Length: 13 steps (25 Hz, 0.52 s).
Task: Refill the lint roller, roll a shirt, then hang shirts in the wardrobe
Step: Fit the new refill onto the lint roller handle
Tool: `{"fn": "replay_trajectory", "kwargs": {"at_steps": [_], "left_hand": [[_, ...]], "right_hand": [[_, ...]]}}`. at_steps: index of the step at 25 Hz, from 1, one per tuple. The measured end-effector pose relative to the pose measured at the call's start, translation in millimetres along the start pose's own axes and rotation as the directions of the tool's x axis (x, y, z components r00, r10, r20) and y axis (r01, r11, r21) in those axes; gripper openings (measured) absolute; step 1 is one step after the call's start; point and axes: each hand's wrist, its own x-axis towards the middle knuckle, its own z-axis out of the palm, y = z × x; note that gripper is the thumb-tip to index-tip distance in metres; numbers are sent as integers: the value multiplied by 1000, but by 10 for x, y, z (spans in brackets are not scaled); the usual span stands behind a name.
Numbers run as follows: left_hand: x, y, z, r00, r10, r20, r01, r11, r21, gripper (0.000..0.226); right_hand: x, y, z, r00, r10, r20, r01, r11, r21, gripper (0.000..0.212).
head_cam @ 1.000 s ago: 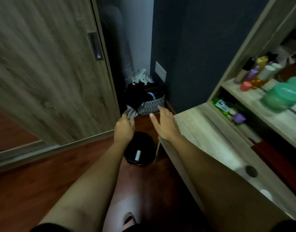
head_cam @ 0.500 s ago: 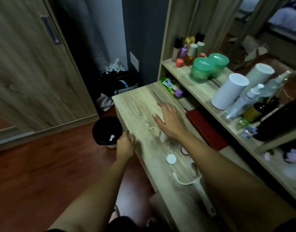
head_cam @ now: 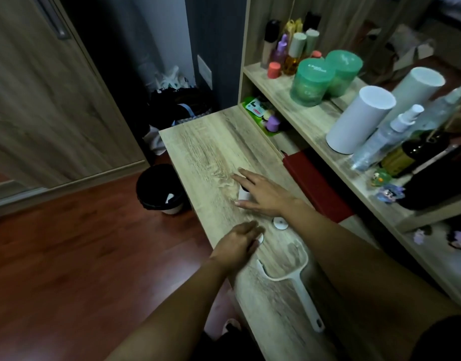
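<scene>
We have the right hand (head_cam: 263,195) spread flat over a small white roll (head_cam: 243,194) mid-desk (head_cam: 198,147), not gripping yet. Left hand (head_cam: 237,243) loosely open, fingertips over a white cap (head_cam: 260,238); second cap (head_cam: 280,223) just right of it. Empty roller frame (head_cam: 289,272) lies near us. Roll looks light, hollow, probably sticky outside: we'd take it by the ends.

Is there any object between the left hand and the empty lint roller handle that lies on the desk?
Nothing visible stands between them. The left hand rests on the desk, and the lint roller handle lies just beside it, toward the person, with bare wood in between. The small white disc lies off that path.
</scene>
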Motion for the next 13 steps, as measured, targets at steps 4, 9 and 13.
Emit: {"fn": "replay_trajectory", "kwargs": {"at_steps": [4,9,13], "left_hand": [[44,-74,94,996,66,60,-75,986,151,40],[-18,-89,32,986,89,137,-122,961,247,37],[-105,-20,-184,983,-171,-64,172,985,6,61]], "right_hand": [[41,-18,28,1000,2,-21,-3,1000,-15,59],[-30,18,-10,995,74,-60,-71,996,52,53],[-266,-18,-224,724,591,-355,-198,672,714,45]]}}
